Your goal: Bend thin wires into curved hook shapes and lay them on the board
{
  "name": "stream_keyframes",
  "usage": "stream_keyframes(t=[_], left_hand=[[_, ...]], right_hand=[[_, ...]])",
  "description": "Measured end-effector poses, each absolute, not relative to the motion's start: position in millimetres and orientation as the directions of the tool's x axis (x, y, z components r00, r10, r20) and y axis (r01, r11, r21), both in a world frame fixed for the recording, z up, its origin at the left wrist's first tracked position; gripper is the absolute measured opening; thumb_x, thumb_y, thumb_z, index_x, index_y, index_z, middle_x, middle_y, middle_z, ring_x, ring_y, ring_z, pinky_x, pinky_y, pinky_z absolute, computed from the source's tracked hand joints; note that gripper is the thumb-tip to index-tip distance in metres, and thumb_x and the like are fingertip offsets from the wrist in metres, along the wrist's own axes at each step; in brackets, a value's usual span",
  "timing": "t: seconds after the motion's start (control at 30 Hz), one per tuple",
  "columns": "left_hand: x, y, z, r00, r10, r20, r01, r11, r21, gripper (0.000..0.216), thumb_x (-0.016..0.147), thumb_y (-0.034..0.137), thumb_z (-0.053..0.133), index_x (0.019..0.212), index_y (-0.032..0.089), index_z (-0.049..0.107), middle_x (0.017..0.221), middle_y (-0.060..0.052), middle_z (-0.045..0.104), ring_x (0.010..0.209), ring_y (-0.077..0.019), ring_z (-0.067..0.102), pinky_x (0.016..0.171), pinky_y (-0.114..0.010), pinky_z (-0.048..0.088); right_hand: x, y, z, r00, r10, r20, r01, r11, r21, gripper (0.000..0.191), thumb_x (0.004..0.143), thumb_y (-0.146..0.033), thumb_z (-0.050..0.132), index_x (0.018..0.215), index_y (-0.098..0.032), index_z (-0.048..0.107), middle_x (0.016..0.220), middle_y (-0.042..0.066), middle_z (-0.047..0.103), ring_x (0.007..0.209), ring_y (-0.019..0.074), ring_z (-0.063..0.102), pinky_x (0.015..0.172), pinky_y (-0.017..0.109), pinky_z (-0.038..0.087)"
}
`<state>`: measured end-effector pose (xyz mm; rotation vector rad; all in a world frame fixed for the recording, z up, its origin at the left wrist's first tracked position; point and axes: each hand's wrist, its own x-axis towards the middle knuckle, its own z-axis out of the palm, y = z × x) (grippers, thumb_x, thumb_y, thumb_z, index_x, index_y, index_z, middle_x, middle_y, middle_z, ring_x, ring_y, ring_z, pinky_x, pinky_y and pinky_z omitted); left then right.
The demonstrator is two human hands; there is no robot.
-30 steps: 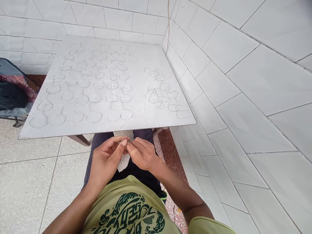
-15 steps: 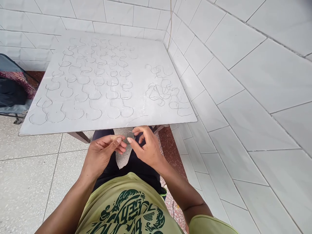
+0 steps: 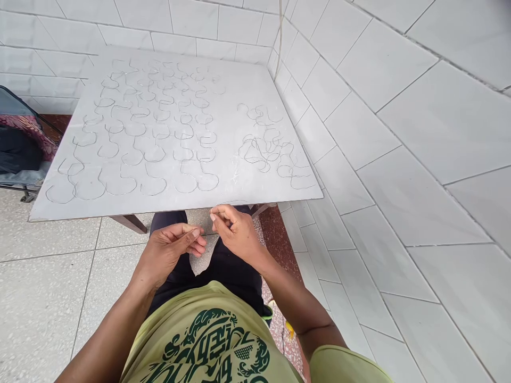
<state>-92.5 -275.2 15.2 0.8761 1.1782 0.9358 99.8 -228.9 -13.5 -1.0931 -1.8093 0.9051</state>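
Observation:
My left hand [image 3: 171, 250] is closed in a pinch, thumb against the forefinger, just in front of the table edge. Beside it, my right hand [image 3: 237, 231] also pinches, its fingertips a short gap away from the left ones. A thin wire [image 3: 240, 201] shows faintly beyond my right hand by the table edge; most of its length is hidden or too fine to follow. On the white tabletop [image 3: 247, 80] lie many curved wire pieces [image 3: 154, 186], set out in rows on the left. A loose tangle of wire [image 3: 263, 151] lies to the right.
Tiled walls [image 3: 359, 133] meet at the table's back and right sides. A cable [image 3: 280, 37] hangs in the corner. At the far left stands a folding chair [image 3: 19, 178] with dark cloth on it. A dark table leg [image 3: 130, 223] shows below the edge.
My right hand's fingers have closed to a pinch and moved slightly left, closer to my left hand. The wire's loose end, seen over the table edge before, now sits lower and farther right.

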Motion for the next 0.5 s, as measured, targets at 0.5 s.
stream_keyframes(t=[0.5], left_hand=[[-94, -281, 5, 0.139, 0.906, -0.399, -0.186, 0.419, 0.889, 0.028, 0.085, 0.039, 0.084, 0.097, 0.015, 0.082, 0.086, -0.009, 0.08, 0.076, -0.0204, 0.075, 0.075, -0.034, 0.063]], right_hand=[[87, -232, -5, -0.176, 0.983, 0.043, 0.008, 0.045, -0.999, 0.027, 0.098, -0.043, 0.064, 0.084, -0.02, 0.061, 0.071, 0.0, 0.069, 0.062, 0.014, 0.064, 0.063, 0.027, 0.051]])
